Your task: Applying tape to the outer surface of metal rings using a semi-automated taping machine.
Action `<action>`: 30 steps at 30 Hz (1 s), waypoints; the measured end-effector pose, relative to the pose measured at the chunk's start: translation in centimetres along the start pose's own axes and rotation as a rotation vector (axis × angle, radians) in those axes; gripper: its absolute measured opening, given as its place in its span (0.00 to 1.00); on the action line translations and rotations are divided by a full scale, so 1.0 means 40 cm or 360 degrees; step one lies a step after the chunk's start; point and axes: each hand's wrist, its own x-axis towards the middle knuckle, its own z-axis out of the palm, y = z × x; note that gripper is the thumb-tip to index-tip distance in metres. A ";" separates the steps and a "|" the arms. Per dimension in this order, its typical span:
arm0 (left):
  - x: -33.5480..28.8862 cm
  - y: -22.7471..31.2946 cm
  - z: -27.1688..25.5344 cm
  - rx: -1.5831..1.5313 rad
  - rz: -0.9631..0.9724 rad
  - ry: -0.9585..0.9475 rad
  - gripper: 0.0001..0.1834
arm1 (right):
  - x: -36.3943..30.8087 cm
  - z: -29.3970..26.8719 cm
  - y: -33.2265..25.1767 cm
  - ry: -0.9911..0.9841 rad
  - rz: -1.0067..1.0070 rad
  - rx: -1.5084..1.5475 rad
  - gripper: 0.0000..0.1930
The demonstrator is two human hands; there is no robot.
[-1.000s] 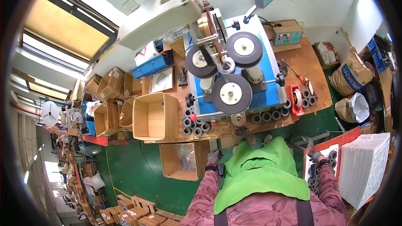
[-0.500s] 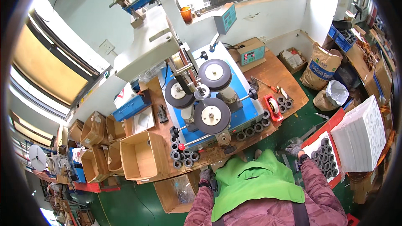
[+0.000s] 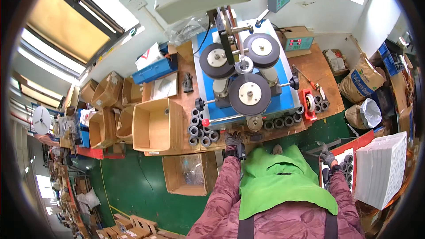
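Observation:
My left hand (image 3: 233,139), in a dark grey glove, is at the table's front edge below the machine. Its fingers are stretched out and nothing shows in them. My right hand (image 3: 327,156), gloved too, is beside a red-edged tray (image 3: 335,141) of dark rings (image 3: 348,168); its fingers look extended, with no held thing visible. Before me stands a blue-based machine with three black rollers (image 3: 250,94) around a grey ring (image 3: 244,66). More dark rings (image 3: 204,133) are grouped left of my left hand, and others (image 3: 278,122) line the machine's front.
An open cardboard box (image 3: 152,126) stands on the table at left; another box (image 3: 183,175) with clear plastic is below it. A red tape dispenser (image 3: 308,105) and a control box (image 3: 298,44) are right of the machine. White foam sheets (image 3: 380,170) are stacked beyond the tray.
My left hand has moved forward and right, from beside the lower box to the table edge by the machine. My right hand remains beside the tray. The view has shifted.

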 end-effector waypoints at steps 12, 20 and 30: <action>0.169 0.041 -0.106 -0.2528 -0.0179 -0.0467 0.34 | 0.009 -0.007 0.058 0.0074 -0.0042 -0.0103 0.10; -0.037 0.436 -0.005 -0.2865 -0.0711 0.0418 0.32 | -0.035 -0.016 0.087 0.0341 -0.0189 -0.0161 0.10; -0.140 0.356 -0.080 -0.3146 -0.0464 0.0555 0.23 | -0.029 0.000 -0.070 0.0199 -0.0309 -0.0363 0.13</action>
